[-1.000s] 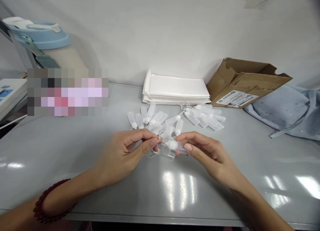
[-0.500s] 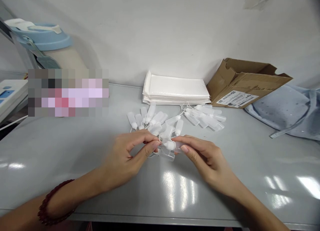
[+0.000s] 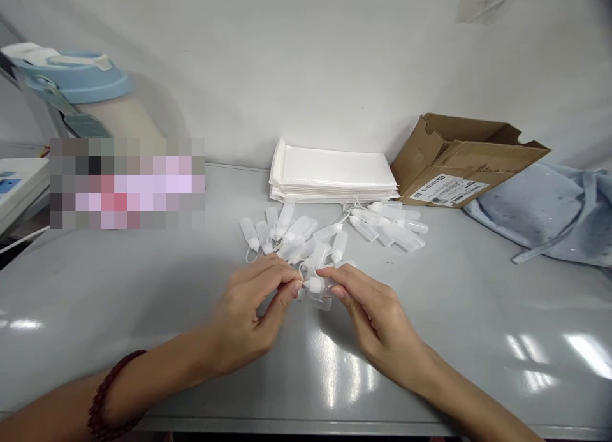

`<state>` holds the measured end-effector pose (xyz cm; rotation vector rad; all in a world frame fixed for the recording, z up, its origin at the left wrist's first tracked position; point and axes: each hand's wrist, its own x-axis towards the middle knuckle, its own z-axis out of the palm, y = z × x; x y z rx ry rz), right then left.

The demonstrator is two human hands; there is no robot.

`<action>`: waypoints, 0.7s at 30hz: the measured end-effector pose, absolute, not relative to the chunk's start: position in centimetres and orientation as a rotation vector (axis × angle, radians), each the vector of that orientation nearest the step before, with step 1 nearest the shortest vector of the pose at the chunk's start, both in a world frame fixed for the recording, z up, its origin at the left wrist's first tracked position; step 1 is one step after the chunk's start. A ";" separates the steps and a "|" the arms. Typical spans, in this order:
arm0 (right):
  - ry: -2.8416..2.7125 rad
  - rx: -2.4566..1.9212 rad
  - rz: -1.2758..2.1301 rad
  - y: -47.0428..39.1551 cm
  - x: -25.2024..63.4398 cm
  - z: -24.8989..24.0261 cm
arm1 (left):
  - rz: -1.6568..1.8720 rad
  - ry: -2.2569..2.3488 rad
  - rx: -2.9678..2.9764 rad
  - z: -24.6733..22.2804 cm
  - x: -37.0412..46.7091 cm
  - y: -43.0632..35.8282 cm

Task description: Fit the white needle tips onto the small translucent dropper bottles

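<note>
Between my hands is a small translucent squeeze bottle (image 3: 315, 286) with a white nozzle top, lying sideways. The fingers of my right hand (image 3: 377, 311) are closed around its body. At the nozzle's end, my left hand (image 3: 261, 305) pinches the tip, where a thin strap loops up; the small cap there is mostly hidden by the fingertips. Just beyond my hands lies a loose pile of similar bottles (image 3: 296, 228), several with strapped caps. A second group of bottles (image 3: 392, 225) lies to the right of it on the grey table (image 3: 191, 391).
A stack of white padded envelopes (image 3: 335, 168) lies against the wall. Right of it stands an open cardboard box (image 3: 468, 158), beside a grey-blue cloth item (image 3: 549, 206). A large tumbler with a blue lid (image 3: 81, 78) and a blurred-out patch are at the left.
My right hand has moved left and slightly down, bringing the bottle closer to my left hand. The left fingers now meet the nozzle tip. The whole view has shifted slightly.
</note>
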<state>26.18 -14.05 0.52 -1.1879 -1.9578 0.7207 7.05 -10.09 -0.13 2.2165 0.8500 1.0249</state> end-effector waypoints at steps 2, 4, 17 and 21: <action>-1.981 -1.194 0.735 -13.8 26.4 0.5 | 1.001 0.873 2.278 -0.2 7.0 -10.0; -2.001 -1.228 0.734 -13.4 26.7 0.7 | 0.988 0.903 2.339 -0.2 6.9 -9.7; -2.479 -1.309 0.128 -5.9 29.6 0.6 | 1.112 1.101 2.769 -0.3 6.0 -7.8; -2.657 -1.265 0.207 -3.6 28.3 1.1 | 1.134 1.138 2.733 -0.4 5.8 -7.4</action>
